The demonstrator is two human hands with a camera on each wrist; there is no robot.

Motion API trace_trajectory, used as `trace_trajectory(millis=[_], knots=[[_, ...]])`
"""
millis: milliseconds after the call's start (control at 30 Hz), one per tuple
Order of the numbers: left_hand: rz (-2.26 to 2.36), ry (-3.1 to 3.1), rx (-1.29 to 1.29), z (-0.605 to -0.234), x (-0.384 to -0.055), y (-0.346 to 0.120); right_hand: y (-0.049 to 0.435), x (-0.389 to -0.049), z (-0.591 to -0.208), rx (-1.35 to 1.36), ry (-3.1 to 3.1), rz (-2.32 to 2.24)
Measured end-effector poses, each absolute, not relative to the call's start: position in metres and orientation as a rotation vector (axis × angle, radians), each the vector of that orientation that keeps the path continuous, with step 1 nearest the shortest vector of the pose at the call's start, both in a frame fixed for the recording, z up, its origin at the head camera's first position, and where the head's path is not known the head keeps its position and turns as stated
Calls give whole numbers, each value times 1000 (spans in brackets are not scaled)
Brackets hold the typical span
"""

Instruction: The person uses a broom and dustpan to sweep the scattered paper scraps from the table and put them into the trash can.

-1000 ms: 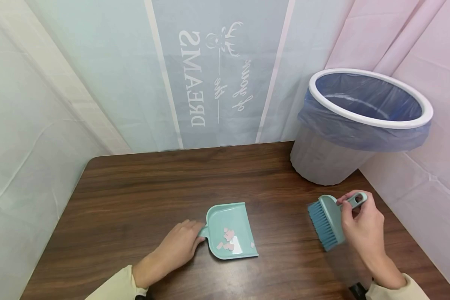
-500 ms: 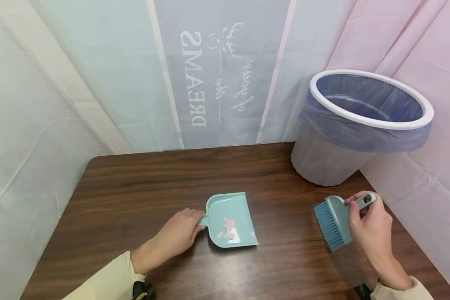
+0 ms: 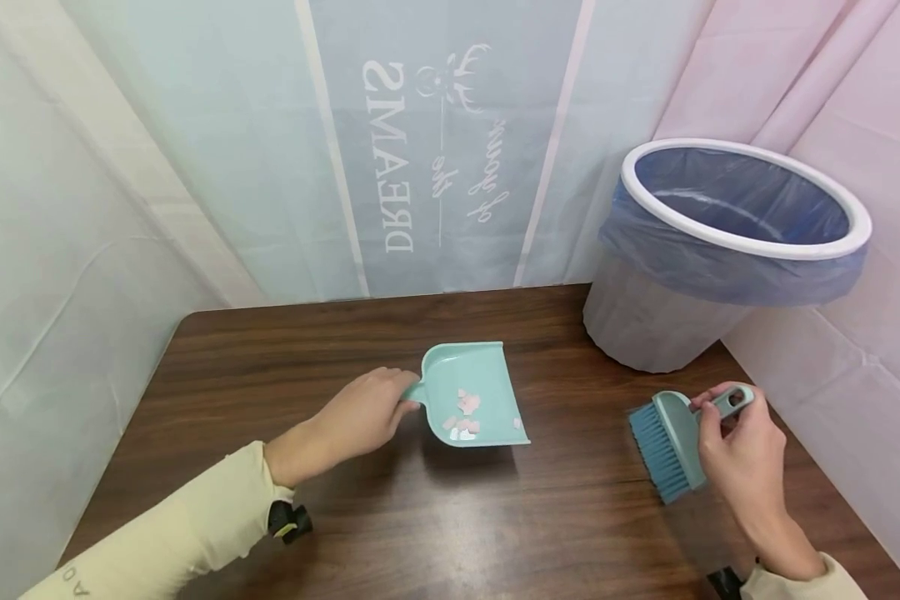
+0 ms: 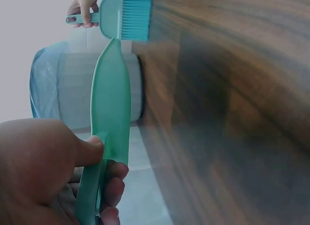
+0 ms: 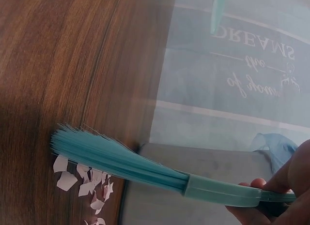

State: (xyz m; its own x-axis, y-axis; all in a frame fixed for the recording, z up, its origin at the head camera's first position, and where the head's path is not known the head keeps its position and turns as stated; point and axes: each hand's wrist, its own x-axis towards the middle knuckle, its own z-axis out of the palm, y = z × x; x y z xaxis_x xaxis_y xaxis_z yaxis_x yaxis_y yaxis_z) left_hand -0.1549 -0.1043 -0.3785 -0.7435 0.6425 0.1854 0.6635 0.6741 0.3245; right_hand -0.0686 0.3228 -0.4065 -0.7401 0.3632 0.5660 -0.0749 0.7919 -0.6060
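My left hand [image 3: 360, 417] grips the handle of a mint-green dustpan [image 3: 472, 360], which is lifted above the table over its own shadow. Several pink paper scraps [image 3: 468, 404] lie in the pan, one of them close to its front lip. At the right, my right hand [image 3: 746, 458] holds a small brush [image 3: 678, 437] by its handle, with blue bristles pointing left. The right wrist view shows more torn paper scraps [image 5: 66, 181] on the table beside the bristle tips; in the head view these are hidden.
A grey bin [image 3: 645, 325] with a white rim and blue liner stands at the table's back right corner. Printed cloth [image 3: 435, 167] hangs behind the brown wooden table [image 3: 285, 350], and pale sheets flank both sides.
My left hand has raised the dustpan off the table and moved it away from me, scraps inside. The brush has shifted slightly right, then stayed put.
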Motion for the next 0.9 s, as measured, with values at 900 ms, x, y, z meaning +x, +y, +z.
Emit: trace_trajectory(millis=[900], knots=[[-742, -2967, -1040, -261, -223, -79, 323, -67, -407, -223, -2288, 787]])
